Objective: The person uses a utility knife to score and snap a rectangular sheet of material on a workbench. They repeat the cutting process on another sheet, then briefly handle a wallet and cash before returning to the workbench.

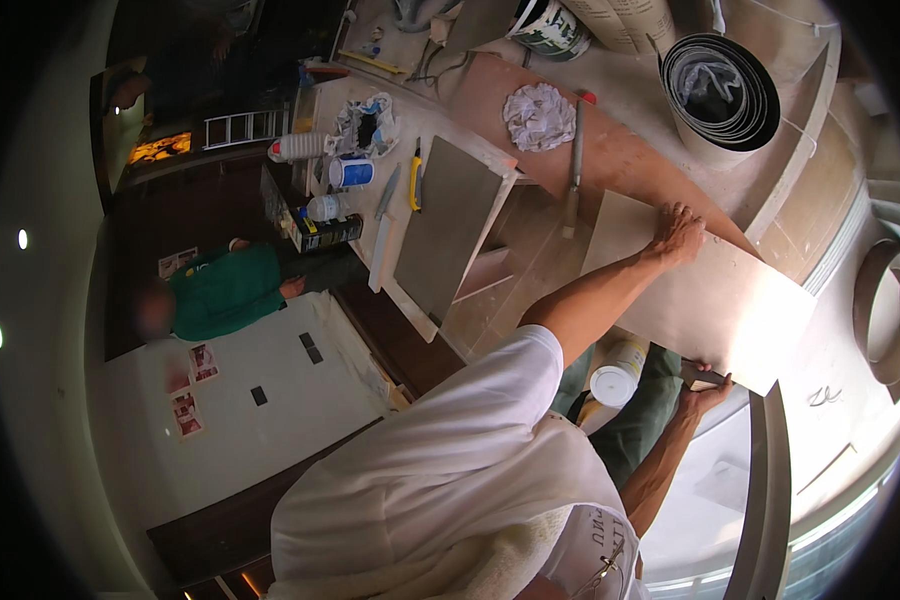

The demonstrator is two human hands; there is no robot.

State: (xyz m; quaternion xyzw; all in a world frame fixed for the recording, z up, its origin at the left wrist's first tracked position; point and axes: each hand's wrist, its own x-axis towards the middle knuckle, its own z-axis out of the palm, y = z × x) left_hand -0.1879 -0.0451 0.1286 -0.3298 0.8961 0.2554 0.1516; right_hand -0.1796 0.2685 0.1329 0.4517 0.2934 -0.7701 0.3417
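L hand [678,235] is up on the far edge of the pale panel [675,285], fingers bent down at the rim; gripping or just pressing, can't tell. R hand [705,395] is clenched round a small block [705,379], right by the panel's near edge, close to the R corner. Panel's out in front of the person, glare on its R end, a reddish-brown sheet [660,185] just beyond it. Up there on the worktop [620,72]: crumpled white cloth [540,117] on the sheet, a long rod [576,160] beside it, w/ a big coiled roll [720,95] off to the R.

Over L, a grey-brown board [448,220] lies w/ a yellow cutter [416,178] just beside it, plus a blue-&-white tub [352,172] & a clear bottle [325,207] near. White tub [618,375] down by the person's legs, below the panel. Co-worker in a green top [230,292] is well apart, far L, nr a ladder [245,130].
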